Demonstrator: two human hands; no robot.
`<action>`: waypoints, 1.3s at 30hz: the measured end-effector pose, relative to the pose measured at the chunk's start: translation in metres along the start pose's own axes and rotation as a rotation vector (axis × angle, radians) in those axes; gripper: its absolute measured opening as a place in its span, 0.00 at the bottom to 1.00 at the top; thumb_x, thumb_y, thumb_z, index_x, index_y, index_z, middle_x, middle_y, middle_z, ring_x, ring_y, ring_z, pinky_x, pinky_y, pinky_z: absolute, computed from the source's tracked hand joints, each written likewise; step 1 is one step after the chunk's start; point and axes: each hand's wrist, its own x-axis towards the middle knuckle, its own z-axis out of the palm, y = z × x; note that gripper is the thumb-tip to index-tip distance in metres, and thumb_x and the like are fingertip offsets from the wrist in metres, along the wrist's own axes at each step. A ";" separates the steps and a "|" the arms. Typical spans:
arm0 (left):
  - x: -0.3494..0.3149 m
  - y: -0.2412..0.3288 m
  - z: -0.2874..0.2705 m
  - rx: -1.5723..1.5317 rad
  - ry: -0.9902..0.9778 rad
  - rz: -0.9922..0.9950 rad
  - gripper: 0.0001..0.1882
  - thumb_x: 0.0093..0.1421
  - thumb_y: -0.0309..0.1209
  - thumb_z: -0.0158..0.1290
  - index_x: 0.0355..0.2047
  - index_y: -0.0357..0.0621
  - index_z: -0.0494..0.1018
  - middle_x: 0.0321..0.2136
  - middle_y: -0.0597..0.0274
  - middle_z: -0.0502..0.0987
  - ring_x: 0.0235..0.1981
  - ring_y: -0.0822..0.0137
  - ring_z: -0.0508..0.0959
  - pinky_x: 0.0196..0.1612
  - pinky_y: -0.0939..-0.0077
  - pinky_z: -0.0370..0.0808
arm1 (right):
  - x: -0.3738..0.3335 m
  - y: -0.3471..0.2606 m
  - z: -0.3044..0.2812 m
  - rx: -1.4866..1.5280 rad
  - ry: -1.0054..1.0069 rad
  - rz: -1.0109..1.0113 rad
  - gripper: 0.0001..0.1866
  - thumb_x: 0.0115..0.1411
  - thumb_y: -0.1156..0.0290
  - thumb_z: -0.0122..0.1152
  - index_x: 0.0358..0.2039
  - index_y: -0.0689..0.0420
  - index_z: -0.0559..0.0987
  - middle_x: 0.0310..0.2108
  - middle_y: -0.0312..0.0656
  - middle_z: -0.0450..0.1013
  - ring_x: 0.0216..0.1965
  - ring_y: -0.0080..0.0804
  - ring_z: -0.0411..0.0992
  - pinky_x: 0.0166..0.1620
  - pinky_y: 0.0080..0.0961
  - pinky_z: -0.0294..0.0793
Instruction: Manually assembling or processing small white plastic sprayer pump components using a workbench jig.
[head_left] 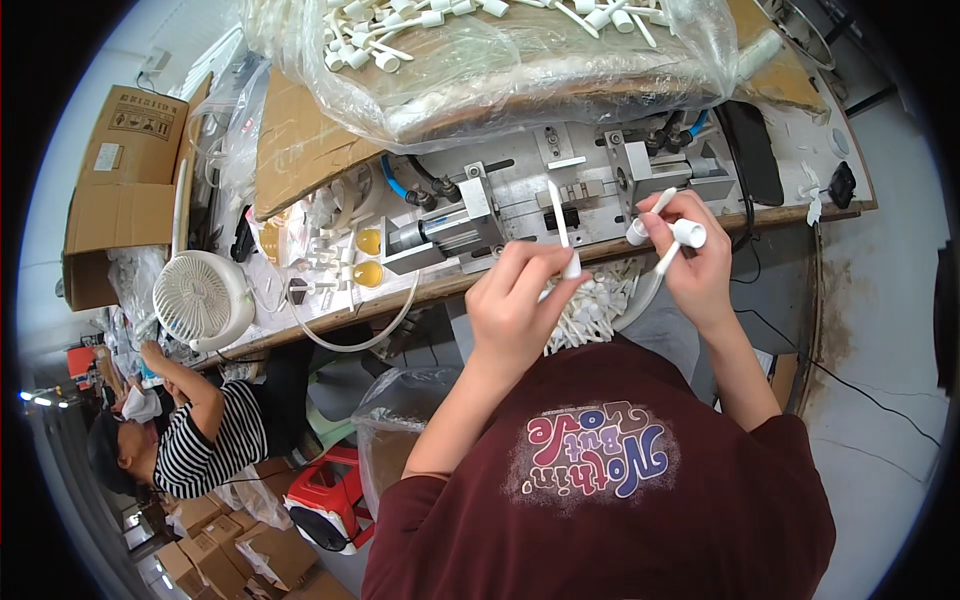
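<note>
My left hand (512, 305) pinches a white plastic stick with a cap (560, 222) at its lower end; the thin stem points up toward the bench. In my right hand (702, 275) are a couple of similar white capped sticks (688, 234), gripped between the fingers with their caps and stems poking out. Both hands are just in front of the bench edge, near a metal clamping fixture (570, 192) with a pneumatic cylinder block (440, 232) on its left and another block (640, 165) on its right. Below my hands, many loose white sticks (592, 318) lie heaped near my lap.
A plastic-lined cardboard tray (480, 110) with more white pieces stands behind the fixture. A dark phone (752, 150) lies at right. At left are a white fan (203, 298), yellow-filled round containers (368, 273) and a carton (125, 150). A person in a striped shirt (215, 435) works beyond.
</note>
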 end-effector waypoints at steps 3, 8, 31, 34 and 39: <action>-0.002 -0.013 0.018 0.184 -0.060 0.031 0.13 0.47 0.24 0.68 0.33 0.37 0.78 0.37 0.58 0.80 0.28 0.63 0.82 0.29 0.77 0.77 | -0.005 -0.006 -0.001 0.277 -0.057 0.238 0.08 0.65 0.74 0.59 0.43 0.62 0.78 0.34 0.35 0.74 0.33 0.16 0.71 0.33 0.15 0.69; 0.006 -0.018 0.029 0.419 -0.093 0.115 0.11 0.48 0.27 0.66 0.33 0.42 0.80 0.44 0.61 0.82 0.26 0.65 0.81 0.27 0.76 0.76 | -0.009 -0.015 0.000 0.347 -0.100 0.292 0.09 0.66 0.72 0.59 0.43 0.62 0.77 0.31 0.31 0.72 0.29 0.12 0.67 0.30 0.12 0.65; 0.002 -0.006 0.007 0.083 -0.070 0.031 0.15 0.50 0.22 0.63 0.40 0.40 0.80 0.42 0.61 0.79 0.28 0.66 0.78 0.30 0.72 0.76 | -0.001 -0.008 0.019 0.528 -0.183 0.472 0.09 0.69 0.68 0.55 0.42 0.61 0.76 0.28 0.34 0.73 0.20 0.12 0.64 0.21 0.12 0.60; 0.001 -0.019 0.013 0.341 -0.107 0.138 0.14 0.50 0.24 0.62 0.40 0.40 0.80 0.45 0.61 0.80 0.27 0.69 0.77 0.31 0.73 0.75 | -0.003 -0.003 0.012 0.469 -0.198 0.425 0.10 0.68 0.71 0.55 0.46 0.62 0.76 0.34 0.39 0.76 0.27 0.15 0.69 0.28 0.13 0.68; 0.010 -0.021 0.020 0.434 -0.162 0.135 0.13 0.51 0.27 0.63 0.38 0.43 0.81 0.45 0.63 0.82 0.25 0.68 0.80 0.27 0.75 0.72 | -0.011 -0.005 0.006 0.471 -0.190 0.331 0.10 0.66 0.77 0.56 0.46 0.66 0.77 0.41 0.45 0.77 0.34 0.22 0.75 0.35 0.17 0.75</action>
